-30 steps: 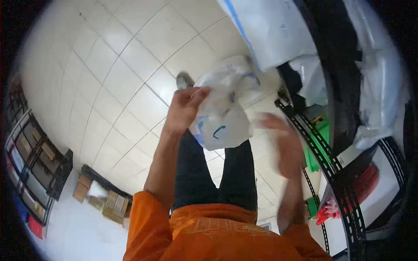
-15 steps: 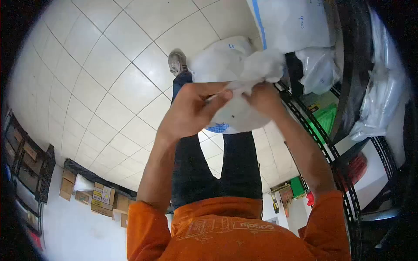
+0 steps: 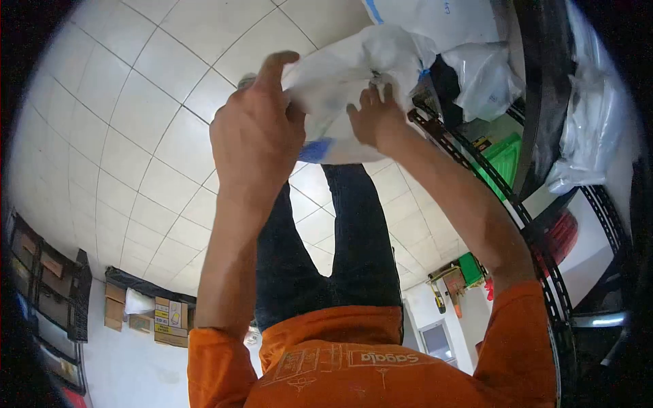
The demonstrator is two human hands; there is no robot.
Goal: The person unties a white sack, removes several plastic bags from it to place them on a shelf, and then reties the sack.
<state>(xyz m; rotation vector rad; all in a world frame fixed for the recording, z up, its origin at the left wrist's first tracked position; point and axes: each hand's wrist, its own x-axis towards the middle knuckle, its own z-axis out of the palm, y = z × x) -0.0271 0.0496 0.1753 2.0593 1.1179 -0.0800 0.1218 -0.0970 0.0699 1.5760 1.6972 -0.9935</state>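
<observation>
A white translucent plastic bag [image 3: 333, 71] with a blue printed patch is in front of my legs, its upper part loose and crumpled. At its left edge is my left hand [image 3: 262, 126], thumb and index finger spread apart, the thumb tip close against the plastic. My right hand [image 3: 382, 117] lies over the bag's right part with its fingers spread, the fingertips near a small dark spot in the folds. Neither hand is wrapped round anything that shows.
Close on my right stands a black slotted-metal rack [image 3: 469, 153], with a green bin [image 3: 503, 163] and clear plastic packages [image 3: 486, 81] by it. A white sack [image 3: 449, 20] lies beyond the bag. Cardboard boxes [image 3: 170, 319] line the wall at lower left.
Both hands were together at the bag's gathered neck; now they are apart, the left moved left and up, the right up and slightly left. The bag's top has spread wider.
</observation>
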